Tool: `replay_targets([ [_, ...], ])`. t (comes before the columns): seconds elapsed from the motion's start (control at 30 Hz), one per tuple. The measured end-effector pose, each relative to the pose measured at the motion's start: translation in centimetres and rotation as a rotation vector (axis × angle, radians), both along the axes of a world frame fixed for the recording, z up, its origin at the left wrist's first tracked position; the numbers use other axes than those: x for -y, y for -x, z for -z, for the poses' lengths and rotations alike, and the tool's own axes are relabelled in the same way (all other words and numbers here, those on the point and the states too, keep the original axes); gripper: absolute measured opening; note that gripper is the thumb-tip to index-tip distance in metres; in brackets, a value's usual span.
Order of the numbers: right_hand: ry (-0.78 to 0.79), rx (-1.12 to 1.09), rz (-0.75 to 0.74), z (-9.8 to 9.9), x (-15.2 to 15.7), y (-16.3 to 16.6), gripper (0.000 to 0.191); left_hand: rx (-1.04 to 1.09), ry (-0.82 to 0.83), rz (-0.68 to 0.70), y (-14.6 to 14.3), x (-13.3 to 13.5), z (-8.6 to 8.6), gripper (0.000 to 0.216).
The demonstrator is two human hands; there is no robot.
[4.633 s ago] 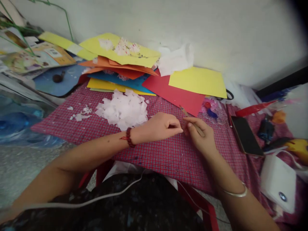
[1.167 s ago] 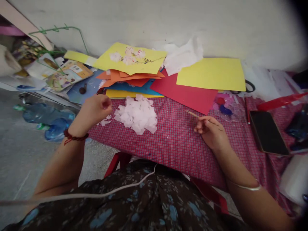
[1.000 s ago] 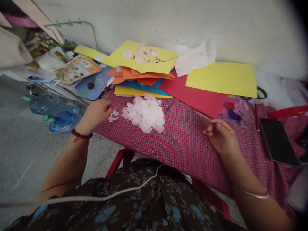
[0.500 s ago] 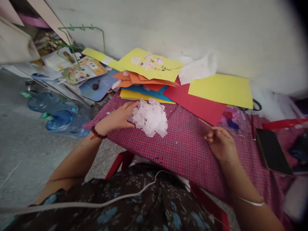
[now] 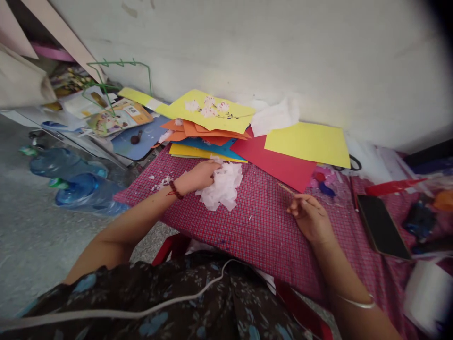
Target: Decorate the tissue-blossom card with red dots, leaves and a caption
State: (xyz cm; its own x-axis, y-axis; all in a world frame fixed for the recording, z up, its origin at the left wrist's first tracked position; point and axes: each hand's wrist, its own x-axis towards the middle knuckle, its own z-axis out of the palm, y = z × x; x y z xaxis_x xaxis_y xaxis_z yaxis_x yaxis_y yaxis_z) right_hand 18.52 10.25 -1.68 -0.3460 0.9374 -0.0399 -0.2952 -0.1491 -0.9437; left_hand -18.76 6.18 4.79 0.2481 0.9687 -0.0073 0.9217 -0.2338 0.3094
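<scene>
My left hand (image 5: 200,175) reaches into the left side of a heap of white paper scraps (image 5: 222,187) on the red checked cloth (image 5: 262,226); its fingers curl round some scraps. Resting on the cloth to the right, my right hand (image 5: 309,217) pinches a thin wooden stick (image 5: 286,190) that points up and left. A few loose scraps (image 5: 161,182) lie left of the heap.
Coloured paper sheets are stacked against the wall: a yellow sheet with white blossoms (image 5: 212,113), orange, blue, a red sheet (image 5: 276,163), a plain yellow sheet (image 5: 307,144). A black phone (image 5: 382,226) lies at right. Water bottles (image 5: 78,186) lie on the floor at left.
My left hand, raised at the far left a second ago, has come down and pushed into the scrap heap. The right hand keeps the stick and has barely moved.
</scene>
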Motion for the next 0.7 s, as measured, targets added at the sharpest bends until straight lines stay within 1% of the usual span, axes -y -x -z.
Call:
replay_targets([
  [0.17, 0.017, -0.011, -0.001, -0.5, 0.2, 0.2, 0.015, -0.019, 0.007, 0.138, -2.3, -1.3, -0.6, 0.029],
  [0.27, 0.026, -0.023, 0.005, -0.5, 0.1, 0.2, 0.016, -0.028, 0.037, 0.219, -2.2, -1.7, -1.5, 0.029],
  [0.33, 0.033, -0.027, 0.004, -0.5, 0.1, 0.2, 0.017, -0.039, 0.053, 0.25, -1.5, -1.7, -2.4, 0.04],
  [0.4, 0.033, -0.026, -0.001, -0.3, 0.0, 0.1, 0.017, -0.051, 0.067, 0.232, -0.5, -1.4, -3.7, 0.055],
  [0.43, 0.03, -0.025, -0.004, -0.2, -0.1, 0.1, 0.017, -0.057, 0.075, 0.208, 0.1, -1.2, -4.4, 0.06],
  [0.57, 0.0, -0.012, -0.015, -0.1, -0.2, -0.1, 0.016, -0.083, 0.06, 0.079, 2.1, 0.3, -6.8, 0.055],
  [0.63, -0.014, -0.001, -0.016, -0.1, -0.1, -0.1, 0.015, -0.094, 0.053, 0.028, 3.1, 1.2, -7.1, 0.052],
  [0.7, -0.02, 0.006, -0.011, -0.2, -0.1, 0.0, 0.015, -0.112, 0.082, 0.013, 4.2, 2.2, -6.5, 0.047],
])
